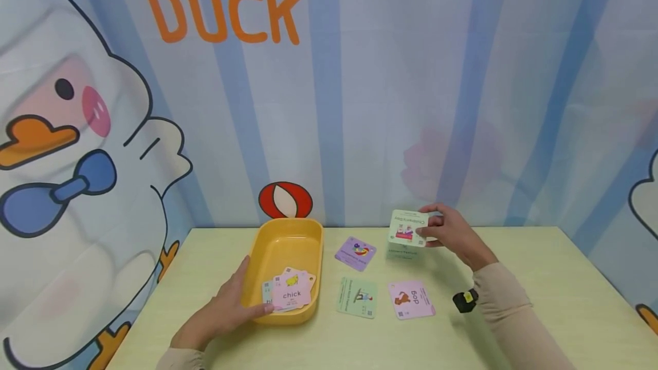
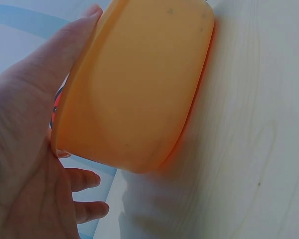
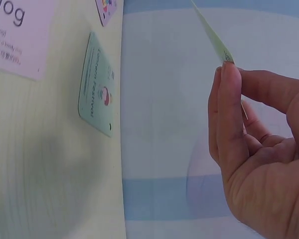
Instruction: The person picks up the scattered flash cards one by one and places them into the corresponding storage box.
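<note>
My right hand (image 1: 452, 234) pinches a pale green Children's Day card (image 1: 403, 221) at its edge, lifted off the table (image 1: 519, 278), with its face showing and its print upside down in the head view. The right wrist view catches that same card almost edge-on at my fingertips. Beneath it on the table lies a Lantern Festival card (image 3: 97, 89); the head view hides much of it behind the raised card, while the right wrist view lays its title and small picture bare.

My left hand (image 1: 228, 304) grips the yellow plastic tray (image 1: 285, 247) at its near left corner, thumb over the near rim. The left wrist view shows the tray's outer side and 2 of my fingers off the wall; the cards inside show only from the head, overlapping at the near end, with a pink chick card (image 1: 292, 297) on top.

Between tray and right sleeve (image 1: 506, 298), 3 more cards lie apart: a purple one (image 1: 356, 253), a green one (image 1: 357, 298) and a pink dog card (image 1: 411, 300). A small black device (image 1: 465, 300) sits beside that sleeve. Behind everything hangs a blue-striped curtain (image 1: 370, 101) lettered DUCK in orange.
</note>
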`<state>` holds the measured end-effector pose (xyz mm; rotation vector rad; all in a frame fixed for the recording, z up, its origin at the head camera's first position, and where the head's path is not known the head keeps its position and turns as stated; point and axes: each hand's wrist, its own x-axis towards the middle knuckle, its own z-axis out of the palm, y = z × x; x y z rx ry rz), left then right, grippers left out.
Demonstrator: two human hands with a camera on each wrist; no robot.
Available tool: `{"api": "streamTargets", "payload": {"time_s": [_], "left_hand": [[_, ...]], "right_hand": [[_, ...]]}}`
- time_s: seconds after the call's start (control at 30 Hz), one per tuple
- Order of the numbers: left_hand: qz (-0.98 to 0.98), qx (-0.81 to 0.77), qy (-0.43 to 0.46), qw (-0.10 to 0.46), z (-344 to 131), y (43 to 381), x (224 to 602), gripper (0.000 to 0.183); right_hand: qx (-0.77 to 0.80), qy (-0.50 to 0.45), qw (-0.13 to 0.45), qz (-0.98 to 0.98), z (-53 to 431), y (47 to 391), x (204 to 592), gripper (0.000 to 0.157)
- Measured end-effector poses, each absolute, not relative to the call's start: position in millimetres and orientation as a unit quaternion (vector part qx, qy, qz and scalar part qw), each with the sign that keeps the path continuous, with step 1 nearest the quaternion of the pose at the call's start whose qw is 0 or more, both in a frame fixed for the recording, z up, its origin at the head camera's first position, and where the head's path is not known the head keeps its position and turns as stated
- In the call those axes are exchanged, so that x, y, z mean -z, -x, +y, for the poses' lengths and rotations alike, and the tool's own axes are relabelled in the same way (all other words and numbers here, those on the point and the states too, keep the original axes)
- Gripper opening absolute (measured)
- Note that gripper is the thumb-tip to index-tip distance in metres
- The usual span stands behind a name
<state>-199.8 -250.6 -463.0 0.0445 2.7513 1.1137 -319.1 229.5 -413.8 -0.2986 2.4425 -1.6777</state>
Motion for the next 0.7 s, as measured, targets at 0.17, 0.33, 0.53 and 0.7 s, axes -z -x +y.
{"api": "streamTargets", "payload": {"time_s": [0.17, 0.33, 0.53, 0.7], "left_hand": [[0.923, -0.374, -0.014, 0.087, -250.4, 199.4, 463.2, 0.129], [0.923, -0.374, -0.012, 0.085, -250.3, 200.6, 464.1, 0.129], [0.924, -0.373, -0.016, 0.086, -251.7, 201.1, 465.0, 0.130], [0.924, -0.372, -0.016, 0.088, -252.5, 200.2, 464.9, 0.130]], "right_hand": [[0.566, 0.109, 0.078, 0.814, 221.6, 317.1, 412.5, 0.061], [0.568, 0.110, 0.081, 0.812, 211.9, 312.1, 407.3, 0.060], [0.569, 0.114, 0.079, 0.811, 202.3, 313.7, 410.4, 0.058], [0.576, 0.118, 0.084, 0.804, 192.0, 313.6, 412.2, 0.056]]}}
